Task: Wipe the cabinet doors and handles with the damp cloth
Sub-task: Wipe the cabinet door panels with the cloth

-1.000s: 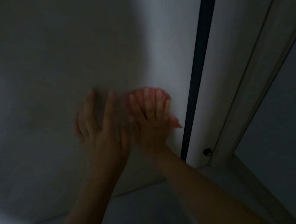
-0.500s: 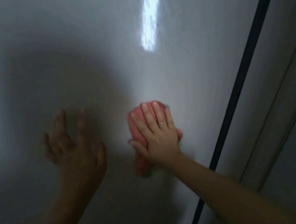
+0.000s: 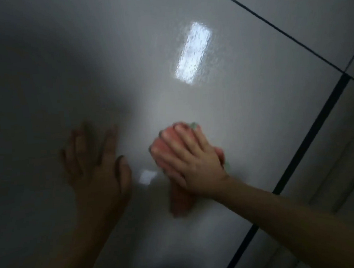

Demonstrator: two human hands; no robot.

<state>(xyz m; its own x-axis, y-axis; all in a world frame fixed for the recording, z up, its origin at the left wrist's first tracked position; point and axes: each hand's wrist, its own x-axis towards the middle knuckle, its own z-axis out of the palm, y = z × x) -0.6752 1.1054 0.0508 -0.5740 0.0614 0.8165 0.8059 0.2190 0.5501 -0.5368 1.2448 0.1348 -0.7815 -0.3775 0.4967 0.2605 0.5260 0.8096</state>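
Here the right hand (image 3: 191, 164) lies flat over the cloth (image 3: 179, 200), its grip released: the fingers are straight and spread, pressing the pink cloth against the door (image 3: 191, 104) rather than curling round it. That flat palm probably serves to spread pressure so the damp fabric keeps full contact with the glossy panel. The cloth sits bunched under the palm, a pink tail trailing below the wrist and a greenish edge showing past the fingertips and beside the heel of the hand.

The left hand (image 3: 97, 165) rests just to the left, well in shadow, fingers splayed and straight, grip released and holding nothing. It seems to touch the door, likely to steady the panel or the body against the push, though the blur leaves real contact uncertain.

Further out, a bright reflection (image 3: 193, 53) shines on the door above the cloth. A dark gap (image 3: 309, 144) runs diagonally to the right, dividing this door from the next panel (image 3: 339, 155). No handle shows, so handles appear yet to be wiped.
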